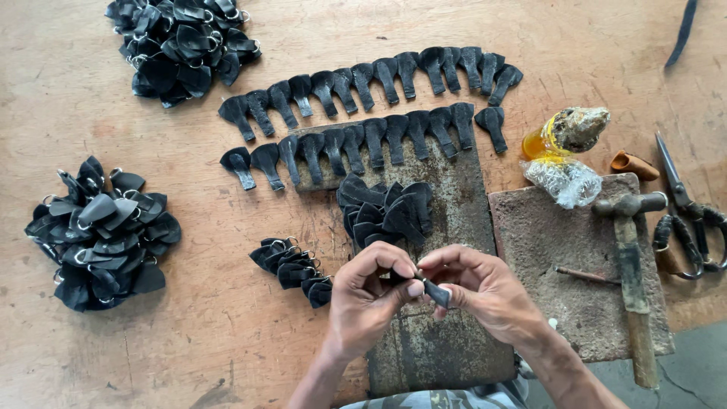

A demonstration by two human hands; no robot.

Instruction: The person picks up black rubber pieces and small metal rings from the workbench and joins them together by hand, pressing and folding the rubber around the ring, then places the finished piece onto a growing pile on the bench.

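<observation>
Left hand [369,291]: grip closed, thumb and fingertips pinched on one small black leather piece [435,291]. Right hand [485,291]: grip likewise closed on the same piece from the other side. The piece sat between both sets of fingertips, held just above the near end of a worn metal plate [454,227]; its exact shape was partly hidden by the fingers.

Surface: a scuffed wooden desk [227,333]. A loose heap of cut black pieces [386,210] lay on the plate just beyond the hands. Two rows of paddle-shaped black tabs [363,113] were laid out further back, the nearer row partly overlapping the plate's far edge. A short line of ringed tabs [294,269] lay just left of the left hand. Two larger piles of finished ringed pieces sat well apart, one at far left [102,235], one at upper left [182,45].

To the right, a stone slab [560,303] carried a hammer [632,280], a thin metal punch [587,276] and a crumpled clear bag [564,180]. A yellow glue bottle [564,132] stood behind the slab; scissors [693,216] lay at the desk's right edge.
</observation>
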